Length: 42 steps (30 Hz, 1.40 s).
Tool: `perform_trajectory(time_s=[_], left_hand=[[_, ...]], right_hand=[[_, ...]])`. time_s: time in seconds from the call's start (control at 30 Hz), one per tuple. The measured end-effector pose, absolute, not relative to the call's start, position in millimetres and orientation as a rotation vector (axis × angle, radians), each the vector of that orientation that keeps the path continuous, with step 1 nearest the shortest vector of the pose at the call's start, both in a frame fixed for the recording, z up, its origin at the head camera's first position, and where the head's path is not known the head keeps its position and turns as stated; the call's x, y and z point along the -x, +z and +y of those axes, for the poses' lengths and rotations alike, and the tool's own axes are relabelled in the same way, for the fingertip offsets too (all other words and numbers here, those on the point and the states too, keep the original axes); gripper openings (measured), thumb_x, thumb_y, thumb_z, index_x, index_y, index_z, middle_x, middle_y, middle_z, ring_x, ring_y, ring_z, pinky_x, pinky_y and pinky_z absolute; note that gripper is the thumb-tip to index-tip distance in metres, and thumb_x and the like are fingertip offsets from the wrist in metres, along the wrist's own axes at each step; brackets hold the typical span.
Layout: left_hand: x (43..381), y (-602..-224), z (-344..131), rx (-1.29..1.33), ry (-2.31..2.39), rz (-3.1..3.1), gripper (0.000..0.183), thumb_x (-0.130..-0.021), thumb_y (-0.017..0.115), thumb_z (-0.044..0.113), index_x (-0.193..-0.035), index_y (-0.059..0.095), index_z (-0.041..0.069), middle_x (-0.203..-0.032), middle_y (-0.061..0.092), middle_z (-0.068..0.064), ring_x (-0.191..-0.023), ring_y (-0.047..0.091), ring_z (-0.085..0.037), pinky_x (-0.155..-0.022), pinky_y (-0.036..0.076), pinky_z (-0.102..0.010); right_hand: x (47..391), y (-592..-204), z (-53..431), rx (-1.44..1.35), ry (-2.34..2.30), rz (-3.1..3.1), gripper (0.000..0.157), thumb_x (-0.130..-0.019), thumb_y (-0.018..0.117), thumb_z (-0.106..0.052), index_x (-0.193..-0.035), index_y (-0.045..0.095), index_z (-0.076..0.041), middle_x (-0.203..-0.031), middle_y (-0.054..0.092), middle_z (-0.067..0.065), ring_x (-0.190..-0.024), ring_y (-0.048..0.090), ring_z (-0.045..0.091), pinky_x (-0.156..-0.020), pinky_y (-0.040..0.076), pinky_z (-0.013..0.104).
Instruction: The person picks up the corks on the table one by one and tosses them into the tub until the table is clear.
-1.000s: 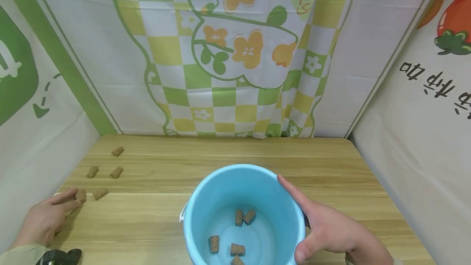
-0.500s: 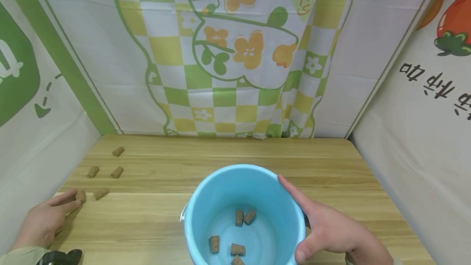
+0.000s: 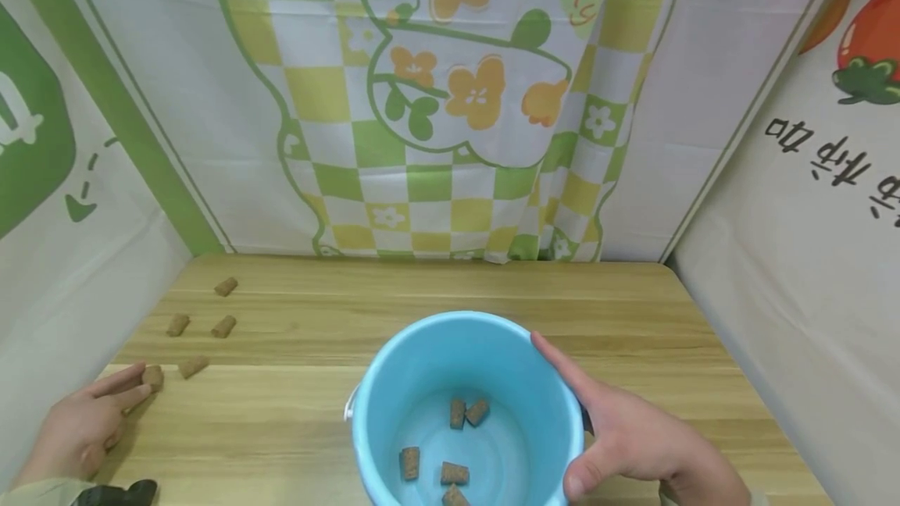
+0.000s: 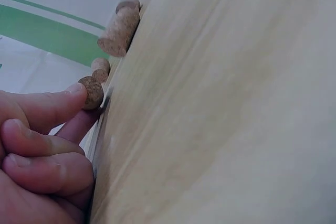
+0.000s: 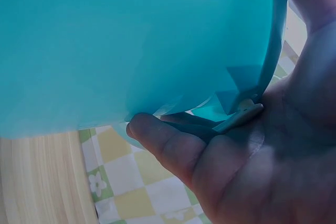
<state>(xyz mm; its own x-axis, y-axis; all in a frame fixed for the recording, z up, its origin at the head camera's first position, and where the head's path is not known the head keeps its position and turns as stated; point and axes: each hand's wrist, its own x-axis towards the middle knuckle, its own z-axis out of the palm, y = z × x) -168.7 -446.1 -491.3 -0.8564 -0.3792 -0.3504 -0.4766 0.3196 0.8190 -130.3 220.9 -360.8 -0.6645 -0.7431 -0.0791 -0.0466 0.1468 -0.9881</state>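
Note:
At the left edge of the table, my left hand point(image 3: 79, 429) pinches a brown cork point(image 4: 93, 94) between thumb and forefinger, close over the wood. Its other fingers are curled in toward the palm. Just beyond it lies a loose cork point(image 3: 193, 367), with several more farther back, among them a cork point(image 3: 226, 286). My right hand point(image 3: 636, 436) grips a light blue bucket point(image 3: 380, 381) by its right side, thumb and fingers spread along the rim. The right wrist view shows fingers against the outer wall by a handle mount point(image 5: 241, 116). Several corks point(image 3: 454, 474) rest on the bucket's floor.
The bucket stands at the front middle of the wooden table point(image 3: 281, 428). A white handle end point(image 3: 349, 406) juts from its left side. A checked curtain point(image 3: 436, 201) hangs behind the table, and printed cloth walls close in both sides.
The left hand and the cork it pinches have shifted very slightly toward the near left. The right hand and the bucket stay where they were.

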Motion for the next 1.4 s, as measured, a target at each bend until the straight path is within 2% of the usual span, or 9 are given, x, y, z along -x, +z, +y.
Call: perform_trajectory(time_s=[0.13,0.3,0.33,0.43,0.53,0.7,1.0,1.23,1.4], left_hand=[[163.4,-488.9,-444.9,0.755,1.546,2.466,0.077,-0.1,0.059,0.043,-0.157,0.021,0.007,-0.108,0.061,0.018,-0.046,0.043,-0.009,-0.045,0.045,-0.032],[154.8,-484.6,-442.5,0.622,1.696,2.352,0.085,-0.099,0.058,0.048,-0.158,0.012,0.008,-0.087,0.056,0.023,-0.047,0.039,-0.006,-0.042,0.042,-0.028],[153.1,-485.4,-441.9,0.576,1.818,2.277,0.08,-0.101,0.058,0.044,-0.16,0.011,0.016,-0.083,0.053,0.025,-0.048,0.038,-0.004,-0.043,0.041,-0.026],[150.0,-489.6,-441.2,0.34,2.249,1.924,0.045,-0.106,0.052,0.025,-0.149,0.041,0.035,-0.076,0.051,0.014,-0.05,0.036,-0.002,-0.044,0.038,-0.02],[148.6,-492.3,-440.1,0.17,2.506,1.603,0.032,-0.108,0.045,0.01,-0.116,0.067,0.032,-0.073,0.05,0.01,-0.051,0.029,-0.004,-0.045,0.035,-0.018],[146.9,-481.7,-435.8,0.162,2.508,1.601,0.035,-0.108,0.044,0.012,-0.114,0.071,0.034,-0.062,0.047,0.01,-0.05,0.025,-0.006,-0.041,0.033,-0.018],[146.7,-469.0,-427.5,0.113,2.548,1.556,0.034,-0.108,0.045,0.011,-0.12,0.068,0.032,-0.095,0.049,0.004,-0.054,0.04,-0.003,-0.041,0.04,-0.017],[151.3,-457.0,-412.3,-0.056,2.6,1.557,0.04,-0.108,0.04,0.004,-0.128,0.065,0.028,-0.135,0.043,0.014,-0.055,0.043,-0.003,-0.044,0.039,-0.018],[153.4,-441.9,-395.1,-0.145,2.595,1.61,0.041,-0.107,0.04,0.001,-0.13,0.063,0.027,-0.133,0.043,0.009,-0.052,0.037,-0.003,-0.043,0.036,-0.018]], right_hand=[[132.0,-361.0,221.4,0.793,-1.554,1.877,0.125,-0.079,0.088,-0.024,-0.159,-0.006,-0.039,-0.153,0.029,0.026,-0.119,0.054,0.044,-0.093,0.05,0.044],[133.1,-360.1,221.9,0.794,-1.539,1.892,0.125,-0.078,0.089,-0.025,-0.159,-0.006,-0.04,-0.154,0.028,0.025,-0.12,0.053,0.044,-0.094,0.05,0.042],[133.2,-359.7,222.0,0.795,-1.537,1.895,0.125,-0.078,0.089,-0.025,-0.159,-0.006,-0.039,-0.154,0.028,0.025,-0.12,0.053,0.044,-0.094,0.05,0.042],[133.8,-359.1,222.3,0.814,-1.519,1.914,0.126,-0.078,0.089,-0.025,-0.159,-0.006,-0.039,-0.154,0.029,0.024,-0.119,0.054,0.042,-0.094,0.049,0.041],[134.6,-360.1,222.2,0.862,-1.523,1.908,0.125,-0.079,0.088,-0.024,-0.16,-0.006,-0.036,-0.152,0.03,0.026,-0.118,0.055,0.043,-0.094,0.05,0.041],[133.5,-359.8,222.0,0.836,-1.527,1.897,0.127,-0.078,0.089,-0.023,-0.159,-0.007,-0.038,-0.151,0.032,0.026,-0.117,0.056,0.043,-0.093,0.05,0.042],[132.7,-360.4,222.9,0.814,-1.514,1.913,0.126,-0.078,0.089,-0.026,-0.159,-0.007,-0.039,-0.152,0.033,0.024,-0.118,0.055,0.042,-0.095,0.049,0.04],[131.9,-358.6,221.9,0.786,-1.518,1.911,0.128,-0.077,0.09,-0.023,-0.159,-0.007,-0.04,-0.153,0.032,0.022,-0.119,0.055,0.042,-0.094,0.049,0.041],[131.5,-358.6,221.8,0.786,-1.52,1.914,0.128,-0.077,0.09,-0.023,-0.159,-0.008,-0.04,-0.152,0.033,0.023,-0.118,0.055,0.042,-0.094,0.05,0.041]])
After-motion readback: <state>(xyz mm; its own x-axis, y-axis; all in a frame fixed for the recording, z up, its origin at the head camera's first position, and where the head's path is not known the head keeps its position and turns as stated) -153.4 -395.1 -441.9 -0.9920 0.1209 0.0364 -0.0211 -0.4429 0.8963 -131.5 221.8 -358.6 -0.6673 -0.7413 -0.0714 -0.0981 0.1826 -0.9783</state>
